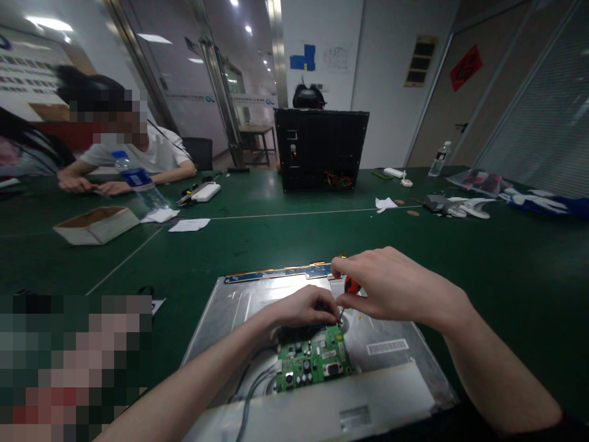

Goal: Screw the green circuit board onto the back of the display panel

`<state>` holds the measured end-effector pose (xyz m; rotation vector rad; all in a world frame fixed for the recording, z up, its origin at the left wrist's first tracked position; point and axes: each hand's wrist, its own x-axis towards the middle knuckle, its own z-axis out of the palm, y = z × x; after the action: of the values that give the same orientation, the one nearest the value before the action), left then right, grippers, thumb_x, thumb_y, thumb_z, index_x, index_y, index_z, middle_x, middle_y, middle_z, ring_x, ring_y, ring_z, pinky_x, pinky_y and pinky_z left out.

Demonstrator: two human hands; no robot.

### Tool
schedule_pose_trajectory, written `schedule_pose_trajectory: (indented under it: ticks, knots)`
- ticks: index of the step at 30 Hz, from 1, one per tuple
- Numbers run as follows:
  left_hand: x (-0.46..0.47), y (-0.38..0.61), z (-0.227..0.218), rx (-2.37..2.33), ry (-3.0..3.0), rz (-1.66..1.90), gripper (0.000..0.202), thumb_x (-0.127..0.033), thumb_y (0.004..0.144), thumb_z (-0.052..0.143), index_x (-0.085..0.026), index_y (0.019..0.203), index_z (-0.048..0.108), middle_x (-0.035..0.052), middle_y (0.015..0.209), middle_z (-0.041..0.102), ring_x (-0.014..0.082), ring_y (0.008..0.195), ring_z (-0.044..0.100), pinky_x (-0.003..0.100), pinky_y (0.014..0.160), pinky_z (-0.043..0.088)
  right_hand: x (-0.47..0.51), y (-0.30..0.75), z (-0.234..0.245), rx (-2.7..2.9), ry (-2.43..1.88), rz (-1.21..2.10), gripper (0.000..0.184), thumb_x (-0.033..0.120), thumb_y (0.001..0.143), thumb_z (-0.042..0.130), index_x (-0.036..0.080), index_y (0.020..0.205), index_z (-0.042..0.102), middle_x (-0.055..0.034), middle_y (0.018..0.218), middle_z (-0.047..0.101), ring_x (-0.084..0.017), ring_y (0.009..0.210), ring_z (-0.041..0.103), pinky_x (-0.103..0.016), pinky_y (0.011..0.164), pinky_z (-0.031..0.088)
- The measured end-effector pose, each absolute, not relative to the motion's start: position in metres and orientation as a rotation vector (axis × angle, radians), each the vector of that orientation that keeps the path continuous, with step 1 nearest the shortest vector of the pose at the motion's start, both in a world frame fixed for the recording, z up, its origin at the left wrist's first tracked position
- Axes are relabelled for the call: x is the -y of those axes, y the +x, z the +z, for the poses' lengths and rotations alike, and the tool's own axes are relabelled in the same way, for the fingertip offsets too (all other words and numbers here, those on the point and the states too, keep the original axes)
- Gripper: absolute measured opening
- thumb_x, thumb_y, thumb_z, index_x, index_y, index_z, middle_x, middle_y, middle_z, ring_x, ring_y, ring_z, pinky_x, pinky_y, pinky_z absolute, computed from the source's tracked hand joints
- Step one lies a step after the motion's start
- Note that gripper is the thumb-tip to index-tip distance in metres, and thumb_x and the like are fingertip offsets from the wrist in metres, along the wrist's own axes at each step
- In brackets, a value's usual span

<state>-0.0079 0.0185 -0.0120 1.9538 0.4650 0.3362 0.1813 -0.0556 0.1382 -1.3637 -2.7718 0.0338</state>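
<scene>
A red-and-black screwdriver [351, 286] is gripped by my right hand [384, 279], its shaft slanting down to the top right corner of a green circuit board [313, 356]. My left hand [309, 306] is closed in a pinch at that same corner, beside the screwdriver's tip. What its fingertips hold, if anything, is too small to make out. Under both hands lies the metal back of a flat display panel [389, 328], with the board on top of it. Along the panel's far edge runs a thin blue circuit strip [276, 274]. Grey cables [251, 393] lead away from the board's left side.
On the green table [257, 236] stand a black monitor-like case [324, 147], an open box [96, 226] and a blue-capped bottle [140, 184]. Gloves [464, 207] and another bottle [440, 158] lie or stand at right. A person [161, 147] sits across at left.
</scene>
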Motion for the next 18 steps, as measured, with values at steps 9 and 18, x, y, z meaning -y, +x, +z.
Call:
schedule_pose_trajectory:
  ticks: [9, 18]
  knots:
    - [-0.0191, -0.0074, -0.0135, -0.481, 1.941, 0.316, 0.004, -0.021, 0.082, 0.072, -0.018, 0.085, 0.073, -0.0006, 0.080, 0.069, 0.0152, 0.075, 0.060, 0.021, 0.070, 0.046, 0.0562, 0.1807, 0.1381, 2.771, -1.386, 0.012, 0.015, 0.030, 0.092, 0.052, 0.020, 0.096, 0.063, -0.0032, 0.079, 0.070, -0.018, 0.066, 0.061, -0.029, 0.053, 0.028]
    - [-0.0188, -0.0082, -0.0137, -0.483, 1.945, 0.320, 0.006, -0.023, 0.083, 0.072, -0.018, 0.086, 0.073, -0.0007, 0.080, 0.069, 0.0156, 0.075, 0.061, 0.023, 0.072, 0.045, 0.0567, 0.1818, 0.1393, 2.774, -1.374, 0.061, 0.022, 0.035, 0.090, 0.056, 0.020, 0.105, 0.060, -0.0040, 0.085, 0.071, -0.020, 0.071, 0.064, -0.029, 0.054, 0.031]
